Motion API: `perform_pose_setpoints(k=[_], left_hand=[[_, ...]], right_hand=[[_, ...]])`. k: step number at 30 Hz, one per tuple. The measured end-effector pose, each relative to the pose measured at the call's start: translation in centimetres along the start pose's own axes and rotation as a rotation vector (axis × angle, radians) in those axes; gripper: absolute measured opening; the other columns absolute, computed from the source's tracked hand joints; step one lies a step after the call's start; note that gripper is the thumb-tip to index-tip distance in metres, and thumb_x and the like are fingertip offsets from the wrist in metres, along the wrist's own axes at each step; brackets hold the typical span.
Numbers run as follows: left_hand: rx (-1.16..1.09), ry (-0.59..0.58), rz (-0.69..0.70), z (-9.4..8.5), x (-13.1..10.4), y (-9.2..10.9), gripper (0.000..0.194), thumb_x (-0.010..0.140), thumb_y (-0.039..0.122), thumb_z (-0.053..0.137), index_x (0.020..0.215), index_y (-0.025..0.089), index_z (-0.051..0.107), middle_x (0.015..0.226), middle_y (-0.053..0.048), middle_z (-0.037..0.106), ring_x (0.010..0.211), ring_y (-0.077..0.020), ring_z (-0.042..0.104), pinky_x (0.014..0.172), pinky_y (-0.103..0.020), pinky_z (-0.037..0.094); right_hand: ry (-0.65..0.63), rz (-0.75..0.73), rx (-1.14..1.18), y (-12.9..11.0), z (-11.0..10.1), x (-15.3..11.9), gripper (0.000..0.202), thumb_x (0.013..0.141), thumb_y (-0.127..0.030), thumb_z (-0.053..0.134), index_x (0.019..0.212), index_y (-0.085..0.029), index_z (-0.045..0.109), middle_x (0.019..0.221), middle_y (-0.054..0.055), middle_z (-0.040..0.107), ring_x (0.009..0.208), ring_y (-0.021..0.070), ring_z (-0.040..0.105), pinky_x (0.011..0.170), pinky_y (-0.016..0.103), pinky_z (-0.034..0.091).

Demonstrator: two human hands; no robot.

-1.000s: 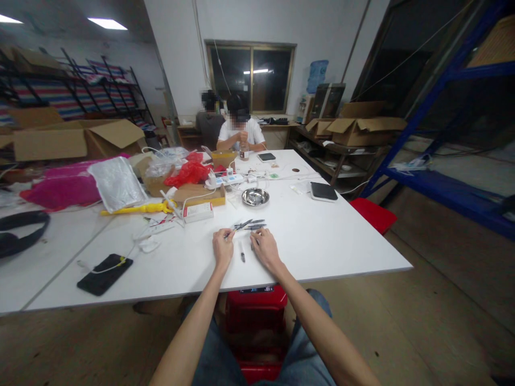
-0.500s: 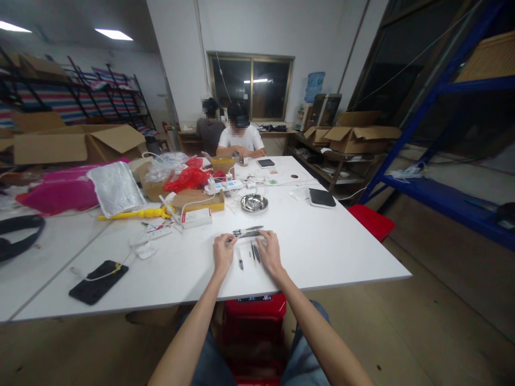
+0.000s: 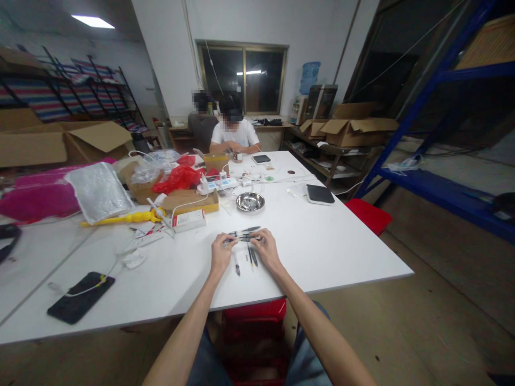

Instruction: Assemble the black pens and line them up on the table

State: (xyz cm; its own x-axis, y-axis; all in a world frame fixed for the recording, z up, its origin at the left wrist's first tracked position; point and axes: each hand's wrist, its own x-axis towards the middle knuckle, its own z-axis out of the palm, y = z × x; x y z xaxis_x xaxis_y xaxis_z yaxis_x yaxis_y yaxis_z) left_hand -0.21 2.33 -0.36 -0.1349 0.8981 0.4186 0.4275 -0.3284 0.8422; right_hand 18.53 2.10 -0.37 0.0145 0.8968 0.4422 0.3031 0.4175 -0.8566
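Note:
Between my two hands lies a dark pen (image 3: 244,239), low over the white table. Its left end is pinched by my left hand (image 3: 220,253), fingers closed. My right hand (image 3: 269,251) is closed on the other end. Just beyond are several more pens (image 3: 244,231) lying side by side. On my side of the hands rest a clear pen part with a dark tip (image 3: 237,267), a thin refill (image 3: 250,258), a black pen barrel (image 3: 254,257) and a tiny dark piece (image 3: 247,258). The fingertips partly hide the held pen.
A shiny metal dish (image 3: 250,202) stands beyond the pens. To the left are a small white box (image 3: 189,220), a cardboard tray (image 3: 193,202), a yellow tool (image 3: 124,217) and a black phone (image 3: 80,297) with a cable. A co-worker (image 3: 233,134) sits across the table (image 3: 322,241).
My right hand has closed from spread fingers into a pinch on the pen, and the pen now spans both hands. The view has shifted slightly.

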Motion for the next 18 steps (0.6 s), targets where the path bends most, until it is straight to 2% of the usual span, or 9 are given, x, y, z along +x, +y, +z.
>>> perform_pose_setpoints(k=[4, 7, 11, 15, 18], left_hand=[[-0.031, -0.082, -0.129, 0.0, 0.2, -0.3, 0.004, 0.074, 0.015, 0.069, 0.074, 0.018, 0.066, 0.077, -0.001, 0.066, 0.076, -0.0171, 0.060, 0.071, -0.029, 0.043], [0.007, -0.101, -0.119, 0.2, 0.2, -0.4, 0.008, 0.073, 0.012, 0.068, 0.071, 0.018, 0.063, 0.077, 0.000, 0.062, 0.076, -0.0159, 0.058, 0.070, -0.027, 0.042], [0.078, -0.076, -0.106, 0.5, 0.1, -0.5, 0.011, 0.073, 0.011, 0.067, 0.070, 0.018, 0.060, 0.078, 0.001, 0.057, 0.077, -0.0155, 0.055, 0.074, -0.028, 0.043], [0.112, -0.067, -0.078, 0.7, 0.1, -0.7, 0.010, 0.075, 0.011, 0.068, 0.073, 0.019, 0.062, 0.080, 0.000, 0.060, 0.084, -0.0179, 0.056, 0.079, -0.031, 0.044], [0.124, -0.037, -0.063, 0.6, 0.3, -0.8, 0.008, 0.076, 0.013, 0.070, 0.077, 0.019, 0.065, 0.083, -0.001, 0.064, 0.088, -0.0194, 0.057, 0.081, -0.032, 0.044]], right_hand=[[-0.017, 0.022, -0.045, 0.3, 0.2, 0.2, 0.016, 0.087, -0.030, 0.062, 0.077, -0.019, 0.069, 0.082, 0.004, 0.063, 0.083, 0.0197, 0.055, 0.077, 0.031, 0.041], [-0.027, 0.060, -0.079, 0.7, 0.5, 0.3, 0.017, 0.088, -0.026, 0.059, 0.073, -0.019, 0.064, 0.078, 0.002, 0.062, 0.076, 0.0181, 0.055, 0.072, 0.030, 0.039], [-0.036, 0.110, -0.169, 1.0, 1.0, 0.4, 0.023, 0.091, -0.030, 0.055, 0.073, -0.018, 0.065, 0.079, 0.005, 0.065, 0.078, 0.0195, 0.056, 0.074, 0.030, 0.040], [-0.002, 0.119, -0.203, 1.0, 1.0, 0.5, 0.030, 0.092, -0.036, 0.055, 0.071, -0.018, 0.067, 0.076, 0.006, 0.066, 0.077, 0.0202, 0.057, 0.075, 0.031, 0.040], [0.019, 0.089, -0.153, 0.9, 0.8, 0.3, 0.022, 0.089, -0.032, 0.058, 0.081, -0.018, 0.072, 0.083, 0.006, 0.069, 0.081, 0.0203, 0.057, 0.075, 0.030, 0.041]])
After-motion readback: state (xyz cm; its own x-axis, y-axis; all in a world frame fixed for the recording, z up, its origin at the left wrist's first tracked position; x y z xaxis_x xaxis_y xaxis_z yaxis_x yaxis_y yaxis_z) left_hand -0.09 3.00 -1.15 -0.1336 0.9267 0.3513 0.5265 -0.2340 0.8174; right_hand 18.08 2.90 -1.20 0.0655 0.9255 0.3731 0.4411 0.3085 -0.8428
